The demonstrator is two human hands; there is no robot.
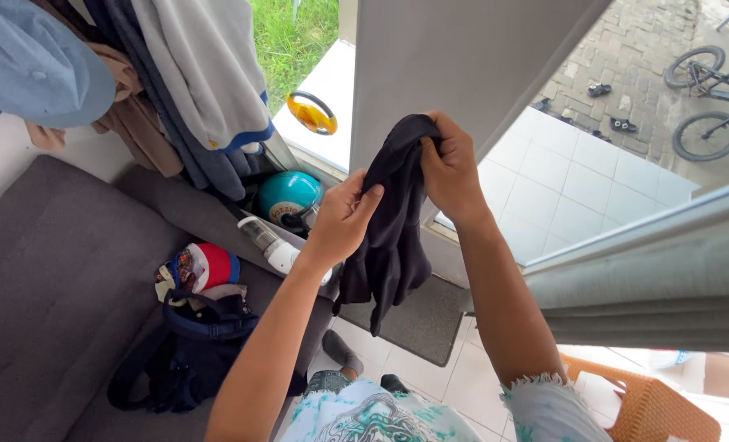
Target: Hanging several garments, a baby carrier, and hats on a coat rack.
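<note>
Centre of frame: black garment (390, 237) hung in air, held up by both hands. Left hand (341, 219) fingers clenched on its left edge; right hand (450, 168) fingers pinched its top. Lower left: dark blue bag (186, 356) on grey sofa (45, 278); teal helmet (289, 196) behind.

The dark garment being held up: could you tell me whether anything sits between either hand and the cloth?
Nothing visible does. The left hand and the right hand both grip the dark garment directly at its top edge, and the rest hangs free above the grey doormat, clear of the sofa.
</note>
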